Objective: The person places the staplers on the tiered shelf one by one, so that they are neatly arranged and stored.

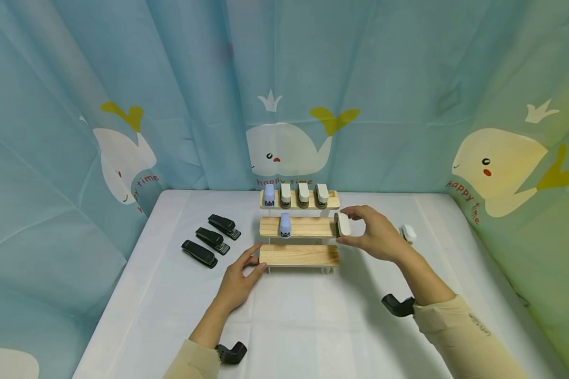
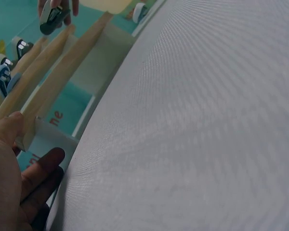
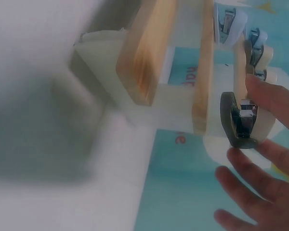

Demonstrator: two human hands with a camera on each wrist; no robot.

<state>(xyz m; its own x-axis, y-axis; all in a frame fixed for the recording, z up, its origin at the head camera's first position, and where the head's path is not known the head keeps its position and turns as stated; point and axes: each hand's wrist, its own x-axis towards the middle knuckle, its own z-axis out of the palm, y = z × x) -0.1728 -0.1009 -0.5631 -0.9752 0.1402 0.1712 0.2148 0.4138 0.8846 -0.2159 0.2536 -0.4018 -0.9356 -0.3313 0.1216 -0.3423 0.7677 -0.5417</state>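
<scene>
A three-tier wooden stand (image 1: 298, 256) stands on the table. My left hand (image 1: 237, 283) grips the left end of its lowest board, thumb at the front edge. My right hand (image 1: 380, 236) pinches a white stapler (image 1: 343, 225) between thumb and fingers at the right end of the middle board. In the right wrist view this stapler (image 3: 243, 122) is seen end-on beside the boards; whether it touches the wood I cannot tell. A blue stapler (image 1: 285, 225) sits left on the middle board. The top board holds another blue stapler (image 1: 269, 195) and several white staplers (image 1: 303, 195).
Three black staplers (image 1: 212, 240) lie on the white-covered table (image 1: 303, 321) left of the stand. Another white stapler (image 1: 408, 233) lies on the right, partly behind my right forearm. A blue curtain (image 1: 298, 63) with whale prints hangs behind the table.
</scene>
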